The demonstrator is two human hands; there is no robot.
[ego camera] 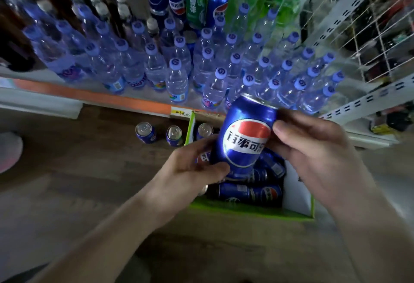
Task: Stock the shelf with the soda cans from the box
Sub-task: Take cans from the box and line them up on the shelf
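Soda can (244,134): you've got both hands clamped on it, left hand (190,168) low, right hand (313,146) high. Shelf (94,96) front's packed w/ water bottles (179,81); you'll prob topple some reaching past.

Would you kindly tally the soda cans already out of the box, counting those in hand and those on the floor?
Can in hand, held by left hand and right hand: 1
Cans on floor, left of the box: 2
Total: 3
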